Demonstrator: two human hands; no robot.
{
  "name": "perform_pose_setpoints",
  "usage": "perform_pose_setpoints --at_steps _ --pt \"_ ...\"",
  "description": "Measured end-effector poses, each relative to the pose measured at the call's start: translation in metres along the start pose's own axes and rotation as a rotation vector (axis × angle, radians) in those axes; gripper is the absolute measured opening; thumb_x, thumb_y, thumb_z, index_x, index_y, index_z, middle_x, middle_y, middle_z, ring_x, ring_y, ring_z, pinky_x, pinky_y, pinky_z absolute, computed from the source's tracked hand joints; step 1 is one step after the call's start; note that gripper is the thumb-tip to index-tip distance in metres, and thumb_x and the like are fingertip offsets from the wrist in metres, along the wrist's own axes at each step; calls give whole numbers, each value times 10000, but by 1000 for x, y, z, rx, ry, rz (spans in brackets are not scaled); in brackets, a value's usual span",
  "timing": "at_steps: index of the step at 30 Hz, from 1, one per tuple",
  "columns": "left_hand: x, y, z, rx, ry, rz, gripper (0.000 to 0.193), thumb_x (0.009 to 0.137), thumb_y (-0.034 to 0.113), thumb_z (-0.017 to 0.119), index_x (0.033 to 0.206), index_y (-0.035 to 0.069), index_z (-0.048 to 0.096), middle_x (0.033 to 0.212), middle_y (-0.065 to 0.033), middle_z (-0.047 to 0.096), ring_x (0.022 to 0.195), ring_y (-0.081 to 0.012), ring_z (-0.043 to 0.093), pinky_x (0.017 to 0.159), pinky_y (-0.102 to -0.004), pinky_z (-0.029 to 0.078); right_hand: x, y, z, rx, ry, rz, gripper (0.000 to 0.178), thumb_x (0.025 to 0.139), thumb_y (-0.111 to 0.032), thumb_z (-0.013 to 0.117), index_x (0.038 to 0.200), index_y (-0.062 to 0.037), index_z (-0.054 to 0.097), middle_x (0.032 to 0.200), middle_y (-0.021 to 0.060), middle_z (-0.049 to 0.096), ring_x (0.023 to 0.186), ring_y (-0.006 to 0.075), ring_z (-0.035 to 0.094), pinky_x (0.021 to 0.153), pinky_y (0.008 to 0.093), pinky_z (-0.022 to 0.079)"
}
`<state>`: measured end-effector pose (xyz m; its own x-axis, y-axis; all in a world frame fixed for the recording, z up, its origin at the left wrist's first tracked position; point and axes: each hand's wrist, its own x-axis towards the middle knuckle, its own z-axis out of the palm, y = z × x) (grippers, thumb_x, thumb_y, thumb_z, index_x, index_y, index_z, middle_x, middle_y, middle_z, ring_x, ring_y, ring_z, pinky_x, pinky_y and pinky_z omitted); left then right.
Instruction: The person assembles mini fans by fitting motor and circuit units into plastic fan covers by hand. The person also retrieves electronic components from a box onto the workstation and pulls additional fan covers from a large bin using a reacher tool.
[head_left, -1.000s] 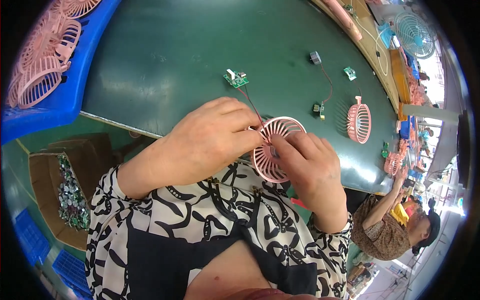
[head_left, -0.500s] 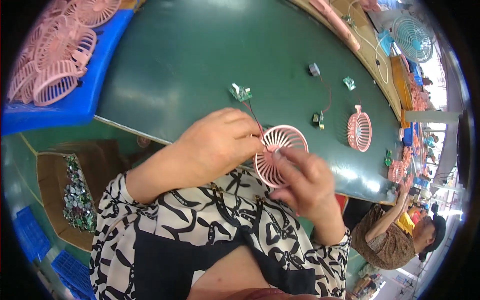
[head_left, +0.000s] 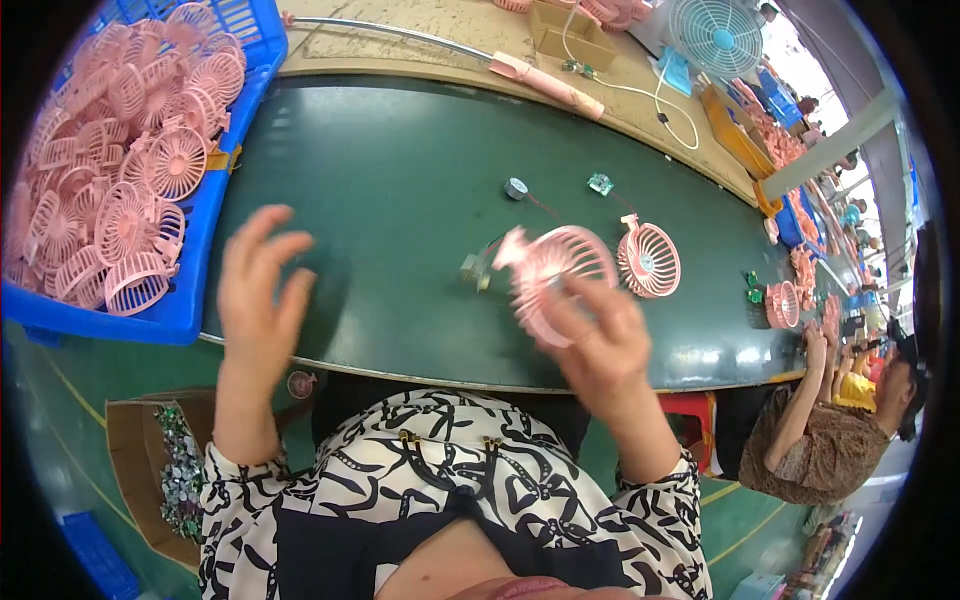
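Note:
My right hand (head_left: 608,345) grips a pink round fan housing (head_left: 575,262) with a slatted grille, slightly smeared by motion, above the green table. Close to its left side is a small green circuit board (head_left: 476,270) on thin wires; whether these run into the housing I cannot tell. My left hand (head_left: 262,285) is raised over the table's left part, fingers apart and holding nothing. Just beyond the gripped piece, a second pink fan housing (head_left: 650,260) rests on the table. Farther back lie a small silver motor (head_left: 515,188) with a red wire and another green circuit board (head_left: 600,184).
A blue crate (head_left: 190,315) piled with pink grille housings stands at the left. Below it, a cardboard box (head_left: 135,440) holds many small motors and boards. A wooden ledge (head_left: 400,62) with a pink tube (head_left: 550,85) runs along the back. A co-worker (head_left: 825,440) sits at the right.
My left hand has let go of the wired piece at the housing and moved left, opening. My right hand has turned and raised the housing. The view has shifted, showing more of the crate.

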<state>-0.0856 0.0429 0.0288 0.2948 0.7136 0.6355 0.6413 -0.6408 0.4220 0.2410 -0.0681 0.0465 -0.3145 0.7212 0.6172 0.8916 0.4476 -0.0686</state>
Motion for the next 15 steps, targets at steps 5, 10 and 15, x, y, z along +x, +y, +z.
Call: perform_pose_setpoints --at_steps 5,10,15 --pt "17 -63 -38 436 80 -167 308 855 84 669 1153 25 617 1359 -210 527 1284 -400 470 1080 -471 369 -5 37 -20 -331 -23 362 427 774 -93 735 1192 -63 655 1170 141 629 1069 330 594 906 440 469" --pt "9 -67 -70 754 93 -287 403 817 158 730 1179 17 624 1302 -244 550 1292 -447 448 1105 -533 336 -32 57 -46 -597 -65 615 359 930 -150 612 1271 -38 619 1279 171 592 1170 353 551 1014 439 426" --pt "8 -60 -79 524 52 -361 377 809 161 736 1150 42 631 1280 -199 572 1259 -405 494 1060 -503 396 -2 -9 -38 -222 -155 436 476 838 -67 685 1306 -87 603 1291 178 570 1215 356 529 1025 462 413"
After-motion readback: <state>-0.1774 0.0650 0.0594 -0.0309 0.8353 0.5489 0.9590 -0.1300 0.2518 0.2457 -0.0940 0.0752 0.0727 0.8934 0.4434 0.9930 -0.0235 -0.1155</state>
